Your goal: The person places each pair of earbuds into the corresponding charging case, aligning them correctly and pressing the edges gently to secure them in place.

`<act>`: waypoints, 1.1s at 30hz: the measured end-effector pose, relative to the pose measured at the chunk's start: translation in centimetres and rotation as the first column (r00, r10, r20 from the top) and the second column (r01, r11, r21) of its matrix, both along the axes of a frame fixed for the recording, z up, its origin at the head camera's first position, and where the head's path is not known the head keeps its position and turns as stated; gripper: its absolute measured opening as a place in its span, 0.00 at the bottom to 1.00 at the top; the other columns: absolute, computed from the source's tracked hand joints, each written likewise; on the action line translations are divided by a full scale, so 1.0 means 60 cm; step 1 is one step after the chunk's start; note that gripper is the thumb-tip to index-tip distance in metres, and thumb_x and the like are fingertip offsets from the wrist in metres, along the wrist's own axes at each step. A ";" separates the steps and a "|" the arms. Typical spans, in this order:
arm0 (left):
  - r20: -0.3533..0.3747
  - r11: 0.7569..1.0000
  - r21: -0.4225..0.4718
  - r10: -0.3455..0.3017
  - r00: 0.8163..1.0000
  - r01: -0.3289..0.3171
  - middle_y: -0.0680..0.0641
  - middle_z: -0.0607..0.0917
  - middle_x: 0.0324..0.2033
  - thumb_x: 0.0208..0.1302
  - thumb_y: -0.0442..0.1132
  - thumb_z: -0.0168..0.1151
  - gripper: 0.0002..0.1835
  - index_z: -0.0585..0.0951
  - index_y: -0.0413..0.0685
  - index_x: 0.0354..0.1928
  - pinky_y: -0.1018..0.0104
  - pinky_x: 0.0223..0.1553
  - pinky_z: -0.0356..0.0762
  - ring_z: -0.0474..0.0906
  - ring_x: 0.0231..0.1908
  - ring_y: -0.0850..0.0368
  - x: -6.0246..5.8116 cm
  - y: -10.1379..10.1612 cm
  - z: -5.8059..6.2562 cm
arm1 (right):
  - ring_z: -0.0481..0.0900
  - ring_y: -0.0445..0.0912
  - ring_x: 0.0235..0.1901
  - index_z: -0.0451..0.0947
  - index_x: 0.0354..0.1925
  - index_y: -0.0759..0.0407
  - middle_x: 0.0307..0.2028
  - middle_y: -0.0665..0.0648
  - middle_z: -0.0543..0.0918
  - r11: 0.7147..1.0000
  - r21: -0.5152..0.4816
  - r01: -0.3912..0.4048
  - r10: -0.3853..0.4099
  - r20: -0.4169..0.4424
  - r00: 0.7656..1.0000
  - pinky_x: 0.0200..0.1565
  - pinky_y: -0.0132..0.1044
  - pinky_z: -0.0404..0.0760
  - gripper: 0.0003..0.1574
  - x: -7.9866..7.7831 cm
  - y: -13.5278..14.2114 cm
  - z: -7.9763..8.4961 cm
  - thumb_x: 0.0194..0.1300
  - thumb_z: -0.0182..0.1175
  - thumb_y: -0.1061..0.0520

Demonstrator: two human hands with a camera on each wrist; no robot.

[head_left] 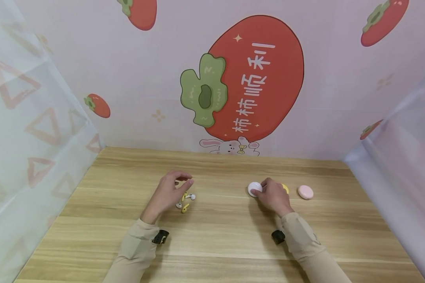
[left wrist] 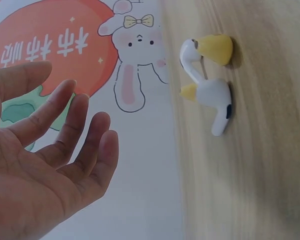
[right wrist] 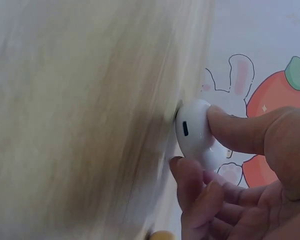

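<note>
White and glossy, a round earbud case [head_left: 253,188] is pinched between the thumb and curled fingers of the right hand [head_left: 275,196]. A small dark slot [right wrist: 185,128] shows on its shell just beyond the thumb tip. Partly hidden behind those fingers is a yellow case [head_left: 285,188], and farther out, on the side away from the thumb, a pink case [head_left: 305,192] lies apart on the wooden table [head_left: 212,243].

The left hand [head_left: 168,193] has its fingers relaxed, gently bent and spread, with the thumb clear of them. Below its thumb and fingertips, on the side nearer the person, four earbuds lie in a loose cluster: a white earbud [head_left: 190,197] just below the thumb tip, another white one [head_left: 178,205] nearer the palm, and two yellow earbuds [head_left: 185,209] among them, one partly tucked behind the thumb.
</note>
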State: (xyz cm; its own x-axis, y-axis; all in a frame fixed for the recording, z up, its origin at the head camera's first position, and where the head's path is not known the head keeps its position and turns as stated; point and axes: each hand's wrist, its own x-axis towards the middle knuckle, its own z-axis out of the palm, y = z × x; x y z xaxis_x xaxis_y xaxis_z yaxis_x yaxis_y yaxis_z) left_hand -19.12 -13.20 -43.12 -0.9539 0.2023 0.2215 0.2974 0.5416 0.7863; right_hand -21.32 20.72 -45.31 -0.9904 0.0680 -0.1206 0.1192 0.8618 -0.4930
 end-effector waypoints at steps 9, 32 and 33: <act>-0.021 1.000 0.001 -0.014 1.000 0.014 0.44 0.84 0.47 0.72 0.41 0.63 0.13 0.85 0.40 0.50 0.46 0.54 0.77 0.80 0.50 0.45 0.002 0.011 0.015 | 0.81 0.55 0.41 0.77 0.47 0.65 0.39 0.61 0.84 0.989 -0.146 0.028 -0.041 -0.086 0.995 0.44 0.49 0.76 0.24 0.008 0.001 -0.002 0.61 0.73 0.50; -0.046 0.996 0.069 -0.055 0.997 0.058 0.45 0.83 0.47 0.71 0.40 0.64 0.11 0.85 0.41 0.50 0.47 0.55 0.76 0.79 0.51 0.47 -0.002 0.069 0.047 | 0.78 0.49 0.32 0.83 0.50 0.67 0.41 0.62 0.83 0.835 -0.546 -0.074 -0.037 -0.190 0.981 0.30 0.31 0.77 0.20 0.025 -0.042 0.037 0.63 0.72 0.58; -0.043 0.996 0.073 -0.056 0.998 0.059 0.45 0.83 0.47 0.71 0.40 0.64 0.11 0.85 0.41 0.49 0.46 0.54 0.76 0.79 0.50 0.46 -0.002 0.071 0.046 | 0.78 0.48 0.32 0.83 0.50 0.67 0.41 0.62 0.83 0.825 -0.559 -0.084 -0.032 -0.194 0.980 0.30 0.31 0.76 0.19 0.026 -0.045 0.038 0.63 0.72 0.58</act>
